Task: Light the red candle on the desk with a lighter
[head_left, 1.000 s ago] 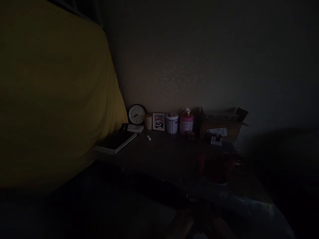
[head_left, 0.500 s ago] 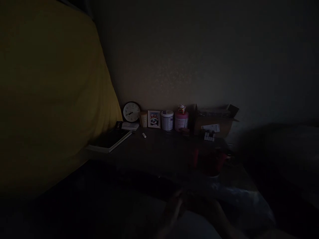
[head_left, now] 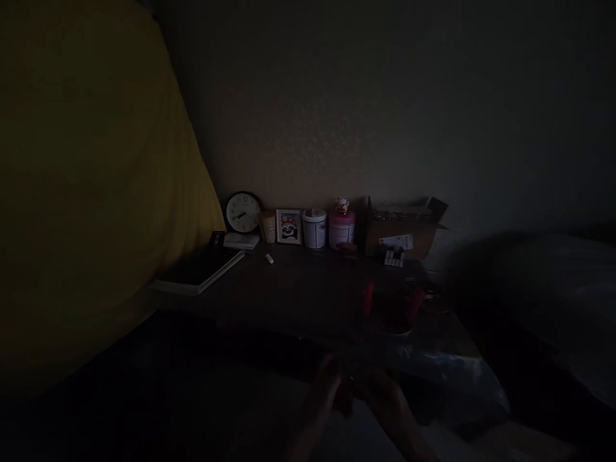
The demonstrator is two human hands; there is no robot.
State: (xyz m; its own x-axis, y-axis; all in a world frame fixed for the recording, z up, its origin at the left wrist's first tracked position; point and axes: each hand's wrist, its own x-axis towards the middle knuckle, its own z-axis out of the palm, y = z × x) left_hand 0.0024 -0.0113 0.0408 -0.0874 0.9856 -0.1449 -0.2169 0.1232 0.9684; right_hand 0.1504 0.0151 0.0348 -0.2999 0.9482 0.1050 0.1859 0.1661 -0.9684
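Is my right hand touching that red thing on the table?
Apart. The head view shows your right hand nearer the camera than the red thing, with glossy tabletop visible between them.

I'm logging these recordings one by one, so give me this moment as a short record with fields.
Light: very dim
Left hand: low in view; grip too dark to tell
Right hand: close beside the left; grip too dark to tell
Beyond the hands: something red, outline lost in shadow
Table back, left to right: clock, cup, panda picture, white tub, pink tub topped by cat figurine, cardboard box
Table left: book
Far left: yellow cloth
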